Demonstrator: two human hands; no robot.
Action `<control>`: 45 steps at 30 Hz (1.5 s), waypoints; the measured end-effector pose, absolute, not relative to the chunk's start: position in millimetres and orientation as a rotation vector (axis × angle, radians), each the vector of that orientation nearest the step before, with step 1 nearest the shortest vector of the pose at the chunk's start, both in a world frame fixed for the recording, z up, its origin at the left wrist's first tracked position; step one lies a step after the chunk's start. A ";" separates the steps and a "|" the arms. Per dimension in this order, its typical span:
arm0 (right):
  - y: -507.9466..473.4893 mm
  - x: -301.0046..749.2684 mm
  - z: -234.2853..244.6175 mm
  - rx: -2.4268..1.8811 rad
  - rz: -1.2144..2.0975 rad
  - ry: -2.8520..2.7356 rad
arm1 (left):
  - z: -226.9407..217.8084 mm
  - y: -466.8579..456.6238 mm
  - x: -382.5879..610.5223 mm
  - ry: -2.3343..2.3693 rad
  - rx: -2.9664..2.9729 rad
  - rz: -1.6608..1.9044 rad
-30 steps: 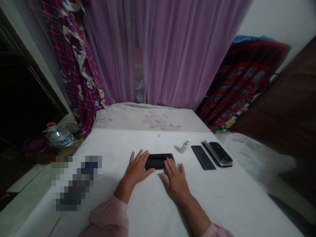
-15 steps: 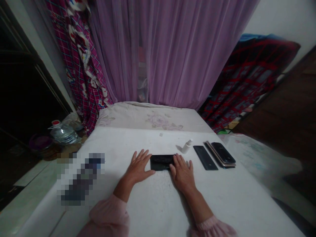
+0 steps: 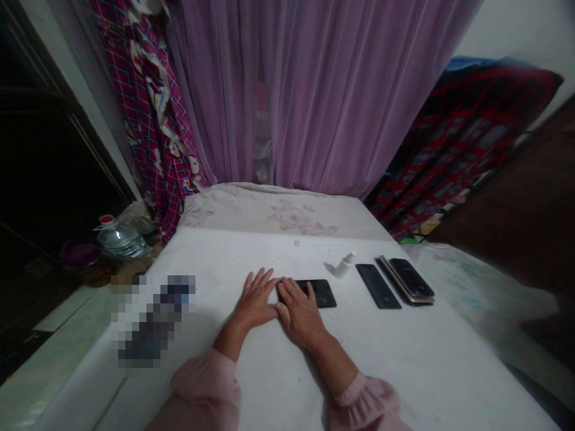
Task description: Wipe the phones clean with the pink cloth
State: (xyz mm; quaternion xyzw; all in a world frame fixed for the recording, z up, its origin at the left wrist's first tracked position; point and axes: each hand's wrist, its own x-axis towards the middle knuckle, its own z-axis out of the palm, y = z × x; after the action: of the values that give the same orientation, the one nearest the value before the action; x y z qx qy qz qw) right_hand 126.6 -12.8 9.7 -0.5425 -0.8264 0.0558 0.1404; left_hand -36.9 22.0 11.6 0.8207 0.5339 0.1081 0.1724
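Observation:
A black smartphone (image 3: 324,293) lies lengthwise across the white tabletop in front of me. My right hand (image 3: 298,310) rests flat over its left half with the fingers stretched out, hiding that part. At the phone's left end is my left hand (image 3: 257,301), fingers spread, thumb close to the right hand's thumb. Whether the left fingertips touch the phone's edge I cannot tell. Right of the phone stands a small white spray bottle (image 3: 345,265). Beyond it lie a dark flat phone (image 3: 378,287) and a stack of phones (image 3: 411,278) with a black one on top.
A blurred-out object (image 3: 157,323) lies on the table's left side. A large clear water bottle (image 3: 122,238) stands left of the table. A flowered cloth (image 3: 233,206) covers the far end, before purple curtains (image 3: 332,96). A tiny pale piece (image 3: 296,243) lies further back.
My right hand has slid left across the phone, from its right end to its left half, uncovering the right end. My left hand stays at the left end. The view has shifted slightly.

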 end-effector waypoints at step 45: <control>-43.6 171.5 3.0 -1.331 0.048 -2.521 | -0.6 27.4 -39.8 1.483 2.415 0.354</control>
State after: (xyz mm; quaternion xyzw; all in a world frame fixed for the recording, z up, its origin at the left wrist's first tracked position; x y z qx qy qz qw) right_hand 171.5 -43.6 3.0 -0.4619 -0.8749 0.0166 0.1445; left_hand -39.8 27.4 -0.6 0.8371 0.5139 0.1225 0.1421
